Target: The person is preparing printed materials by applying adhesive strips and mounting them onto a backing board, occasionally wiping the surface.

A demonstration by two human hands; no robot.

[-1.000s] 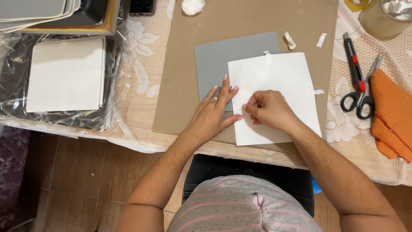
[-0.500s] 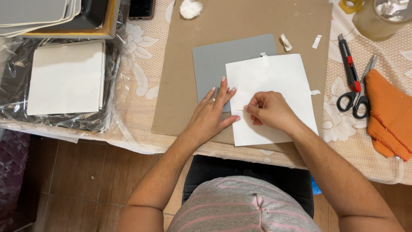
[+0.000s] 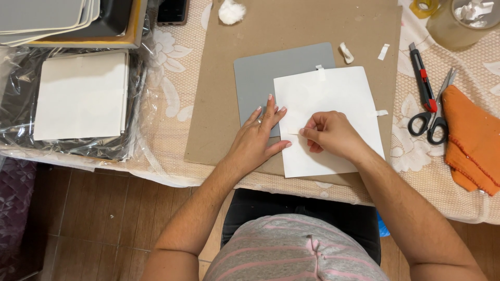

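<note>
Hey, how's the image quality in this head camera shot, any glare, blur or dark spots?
Head view: sharp and evenly lit across the table; the white sheet is bright, almost washed out, so the small strip at the right hand barely shows; the left hand casts only a soft shadow; the plastic wrap at left glints with reflections; the floor below is dimmer.

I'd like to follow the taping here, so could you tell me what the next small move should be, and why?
Probably press the small tape strip down along the white sheet's left edge. The right hand pinches it right at that edge, while the left hand lies flat, steadying the sheet and the grey board.
</note>
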